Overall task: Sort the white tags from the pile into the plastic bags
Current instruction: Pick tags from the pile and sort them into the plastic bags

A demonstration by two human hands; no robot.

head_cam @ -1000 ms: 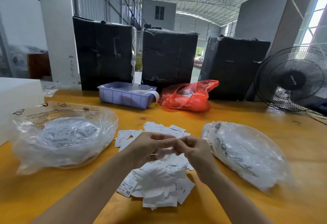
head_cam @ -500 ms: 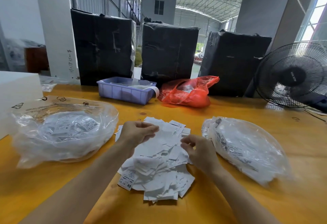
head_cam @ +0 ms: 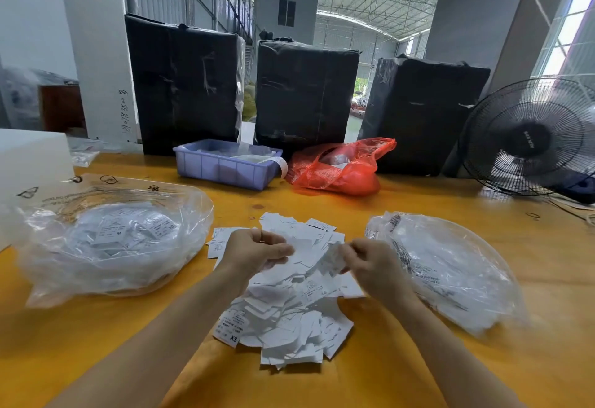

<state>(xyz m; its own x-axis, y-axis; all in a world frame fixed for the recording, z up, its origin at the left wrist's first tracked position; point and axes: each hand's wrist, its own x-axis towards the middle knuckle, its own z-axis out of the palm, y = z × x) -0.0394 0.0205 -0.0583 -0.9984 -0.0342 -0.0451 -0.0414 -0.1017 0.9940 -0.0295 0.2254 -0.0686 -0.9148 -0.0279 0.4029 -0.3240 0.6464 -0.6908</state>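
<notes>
A pile of white tags (head_cam: 289,308) lies in the middle of the yellow table (head_cam: 418,369). My left hand (head_cam: 254,254) hovers over the pile's far part with curled fingers holding several tags. My right hand (head_cam: 370,266) pinches a blurred white tag (head_cam: 331,259) just above the pile. A clear plastic bag (head_cam: 109,243) with tags inside sits to the left of the pile. A second clear plastic bag (head_cam: 450,269) with tags lies to the right, close to my right hand.
A purple tray (head_cam: 225,164) and a red plastic bag (head_cam: 338,167) sit behind the pile. Three black wrapped bales (head_cam: 306,92) line the table's far edge. A black fan (head_cam: 531,140) stands at the far right. A white box (head_cam: 29,163) is at the left.
My hands were joined over the pile a second ago and have moved apart. The right hand now lifts a tag toward the right; the left hand stays over the pile with tags in it.
</notes>
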